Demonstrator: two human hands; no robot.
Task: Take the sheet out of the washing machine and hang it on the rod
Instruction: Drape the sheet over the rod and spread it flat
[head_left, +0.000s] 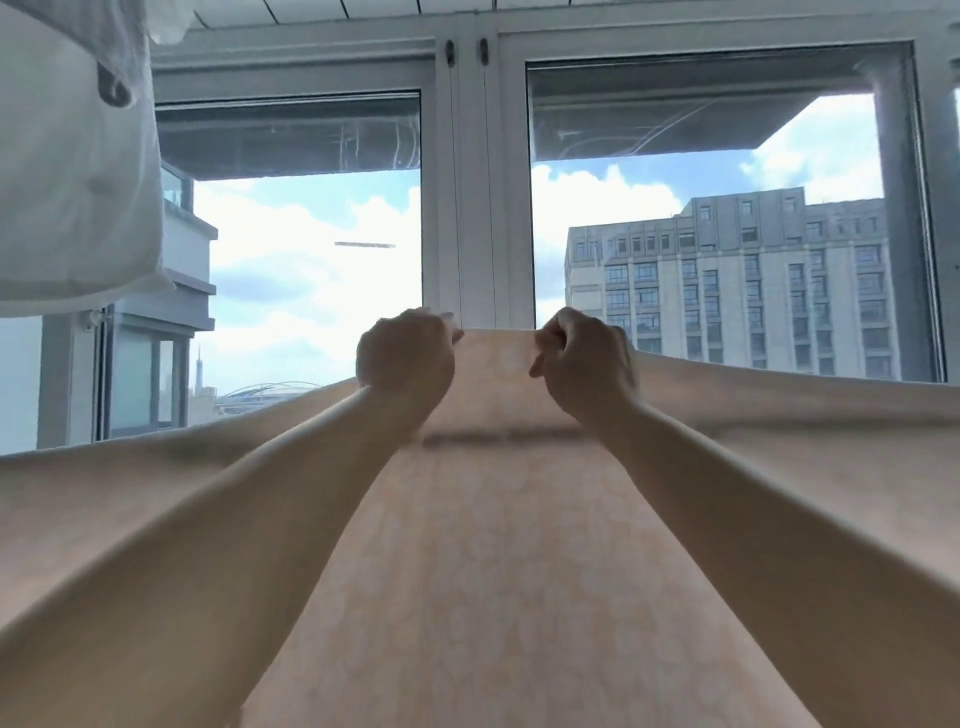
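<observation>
— Where do I have room to move?

— Above the sheet (498, 545) I see open air up to the window frame (467, 208). The sheet fills the whole lower view from side to side, so nothing can pass below without touching it.

— And at the sides?

— At upper left, white laundry (72, 182) hangs low and blocks that corner. My left hand (405, 358) and right hand (587, 358) hold the top edge with a short gap between them.
</observation>
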